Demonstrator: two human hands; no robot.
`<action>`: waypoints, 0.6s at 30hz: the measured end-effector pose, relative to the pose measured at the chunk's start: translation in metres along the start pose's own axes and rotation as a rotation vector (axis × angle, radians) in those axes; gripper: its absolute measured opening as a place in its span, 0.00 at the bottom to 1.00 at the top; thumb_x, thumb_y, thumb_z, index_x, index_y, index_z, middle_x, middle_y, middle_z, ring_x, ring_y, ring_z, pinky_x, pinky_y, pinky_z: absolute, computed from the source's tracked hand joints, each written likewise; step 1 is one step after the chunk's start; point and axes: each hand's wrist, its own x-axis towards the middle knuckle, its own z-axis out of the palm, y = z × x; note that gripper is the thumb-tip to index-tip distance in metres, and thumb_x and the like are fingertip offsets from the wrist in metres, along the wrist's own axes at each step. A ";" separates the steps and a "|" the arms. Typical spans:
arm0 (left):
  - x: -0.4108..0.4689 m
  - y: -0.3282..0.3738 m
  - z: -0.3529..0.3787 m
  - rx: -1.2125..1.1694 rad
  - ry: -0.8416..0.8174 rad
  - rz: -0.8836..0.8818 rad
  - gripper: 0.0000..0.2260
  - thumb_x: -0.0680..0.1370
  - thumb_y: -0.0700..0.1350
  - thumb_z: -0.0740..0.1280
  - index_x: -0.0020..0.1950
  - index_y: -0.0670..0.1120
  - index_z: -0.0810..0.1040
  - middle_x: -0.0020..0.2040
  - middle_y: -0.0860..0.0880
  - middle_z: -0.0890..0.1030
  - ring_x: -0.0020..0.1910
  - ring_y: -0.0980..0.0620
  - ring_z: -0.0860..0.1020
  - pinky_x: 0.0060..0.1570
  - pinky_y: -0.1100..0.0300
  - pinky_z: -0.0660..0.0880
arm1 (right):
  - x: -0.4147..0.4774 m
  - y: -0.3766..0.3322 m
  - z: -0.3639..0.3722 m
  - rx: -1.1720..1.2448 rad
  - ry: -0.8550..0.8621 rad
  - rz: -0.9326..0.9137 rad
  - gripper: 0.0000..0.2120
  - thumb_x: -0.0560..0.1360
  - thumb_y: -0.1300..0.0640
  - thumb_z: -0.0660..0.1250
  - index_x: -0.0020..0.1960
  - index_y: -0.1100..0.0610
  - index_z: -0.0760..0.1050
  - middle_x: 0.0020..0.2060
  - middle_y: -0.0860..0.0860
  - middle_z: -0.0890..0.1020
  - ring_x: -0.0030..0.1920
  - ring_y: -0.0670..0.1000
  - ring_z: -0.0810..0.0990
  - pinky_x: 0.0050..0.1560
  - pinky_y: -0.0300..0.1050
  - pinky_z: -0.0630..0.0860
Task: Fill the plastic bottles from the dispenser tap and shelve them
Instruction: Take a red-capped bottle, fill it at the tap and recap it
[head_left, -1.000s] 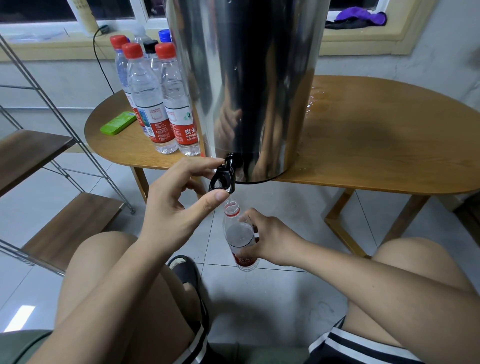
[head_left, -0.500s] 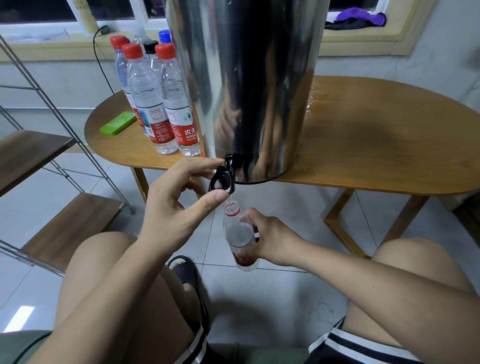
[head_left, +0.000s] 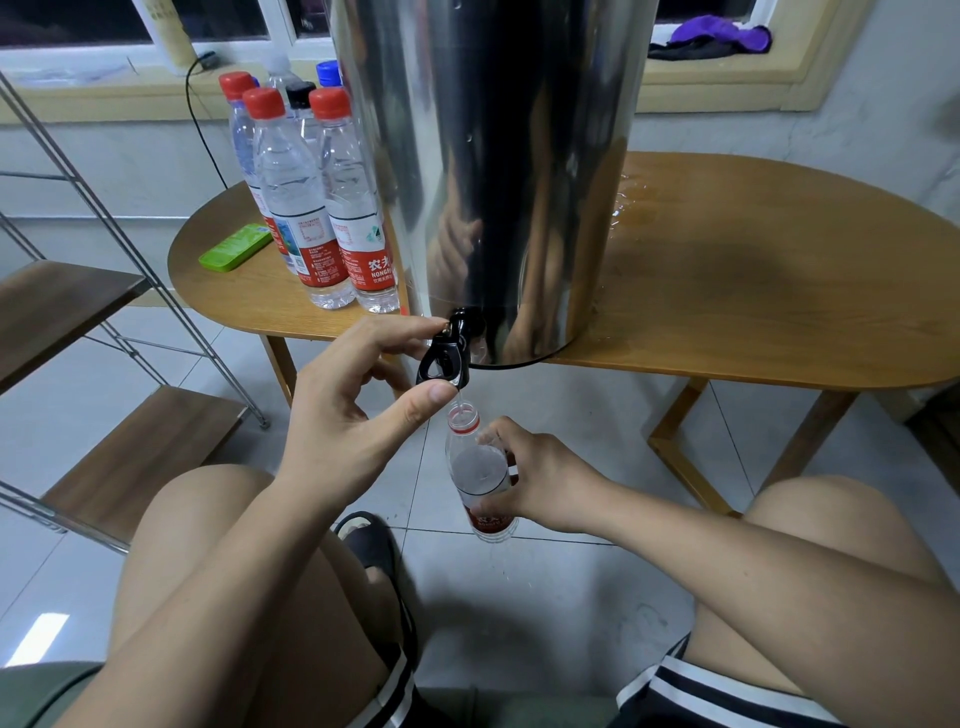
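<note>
Right hand: the right hand has fingers and thumb curled round the middle of the clear uncapped plastic bottle, holding it upright in the air over the tiled floor, between the knees.
Bottle: its red-ringed neck sits right under the spout, and a thin stream runs in. The water seems to be high in the body.
Handling: thin-walled and soft, likely wet and slippery, and it gets heavier as it fills. A squeeze would spill it. Best held round the labelled waist, firmly but without crushing.
Left hand: the left hand pinches the black tap lever, forefinger on top and thumb beneath. The other fingers are loosely bent.
Dispenser: the tall polished steel dispenser drum stands at the edge of the oval wooden table.
Capped bottles: the cluster of capped clear bottles stands to the left of the drum.
Shelf: the wire-framed wooden shelf is at far left.
</note>
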 end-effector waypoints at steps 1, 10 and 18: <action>0.000 0.000 0.000 0.001 -0.001 0.000 0.20 0.82 0.60 0.73 0.68 0.49 0.82 0.60 0.46 0.85 0.55 0.42 0.83 0.52 0.38 0.79 | 0.000 0.000 0.000 0.002 0.000 0.001 0.30 0.67 0.44 0.84 0.60 0.43 0.70 0.52 0.45 0.85 0.52 0.50 0.84 0.55 0.55 0.83; 0.000 0.001 0.000 0.002 -0.005 -0.001 0.21 0.82 0.61 0.72 0.69 0.50 0.81 0.61 0.46 0.84 0.54 0.43 0.83 0.52 0.38 0.79 | 0.001 0.001 0.000 0.004 0.002 0.000 0.30 0.67 0.45 0.84 0.60 0.44 0.70 0.51 0.45 0.85 0.51 0.50 0.84 0.55 0.55 0.83; 0.000 0.000 0.000 0.004 -0.003 -0.005 0.21 0.82 0.62 0.72 0.69 0.50 0.82 0.60 0.46 0.84 0.54 0.42 0.83 0.52 0.37 0.78 | 0.002 0.002 0.001 0.001 -0.001 0.000 0.30 0.66 0.43 0.84 0.60 0.43 0.70 0.52 0.44 0.85 0.52 0.50 0.84 0.56 0.54 0.83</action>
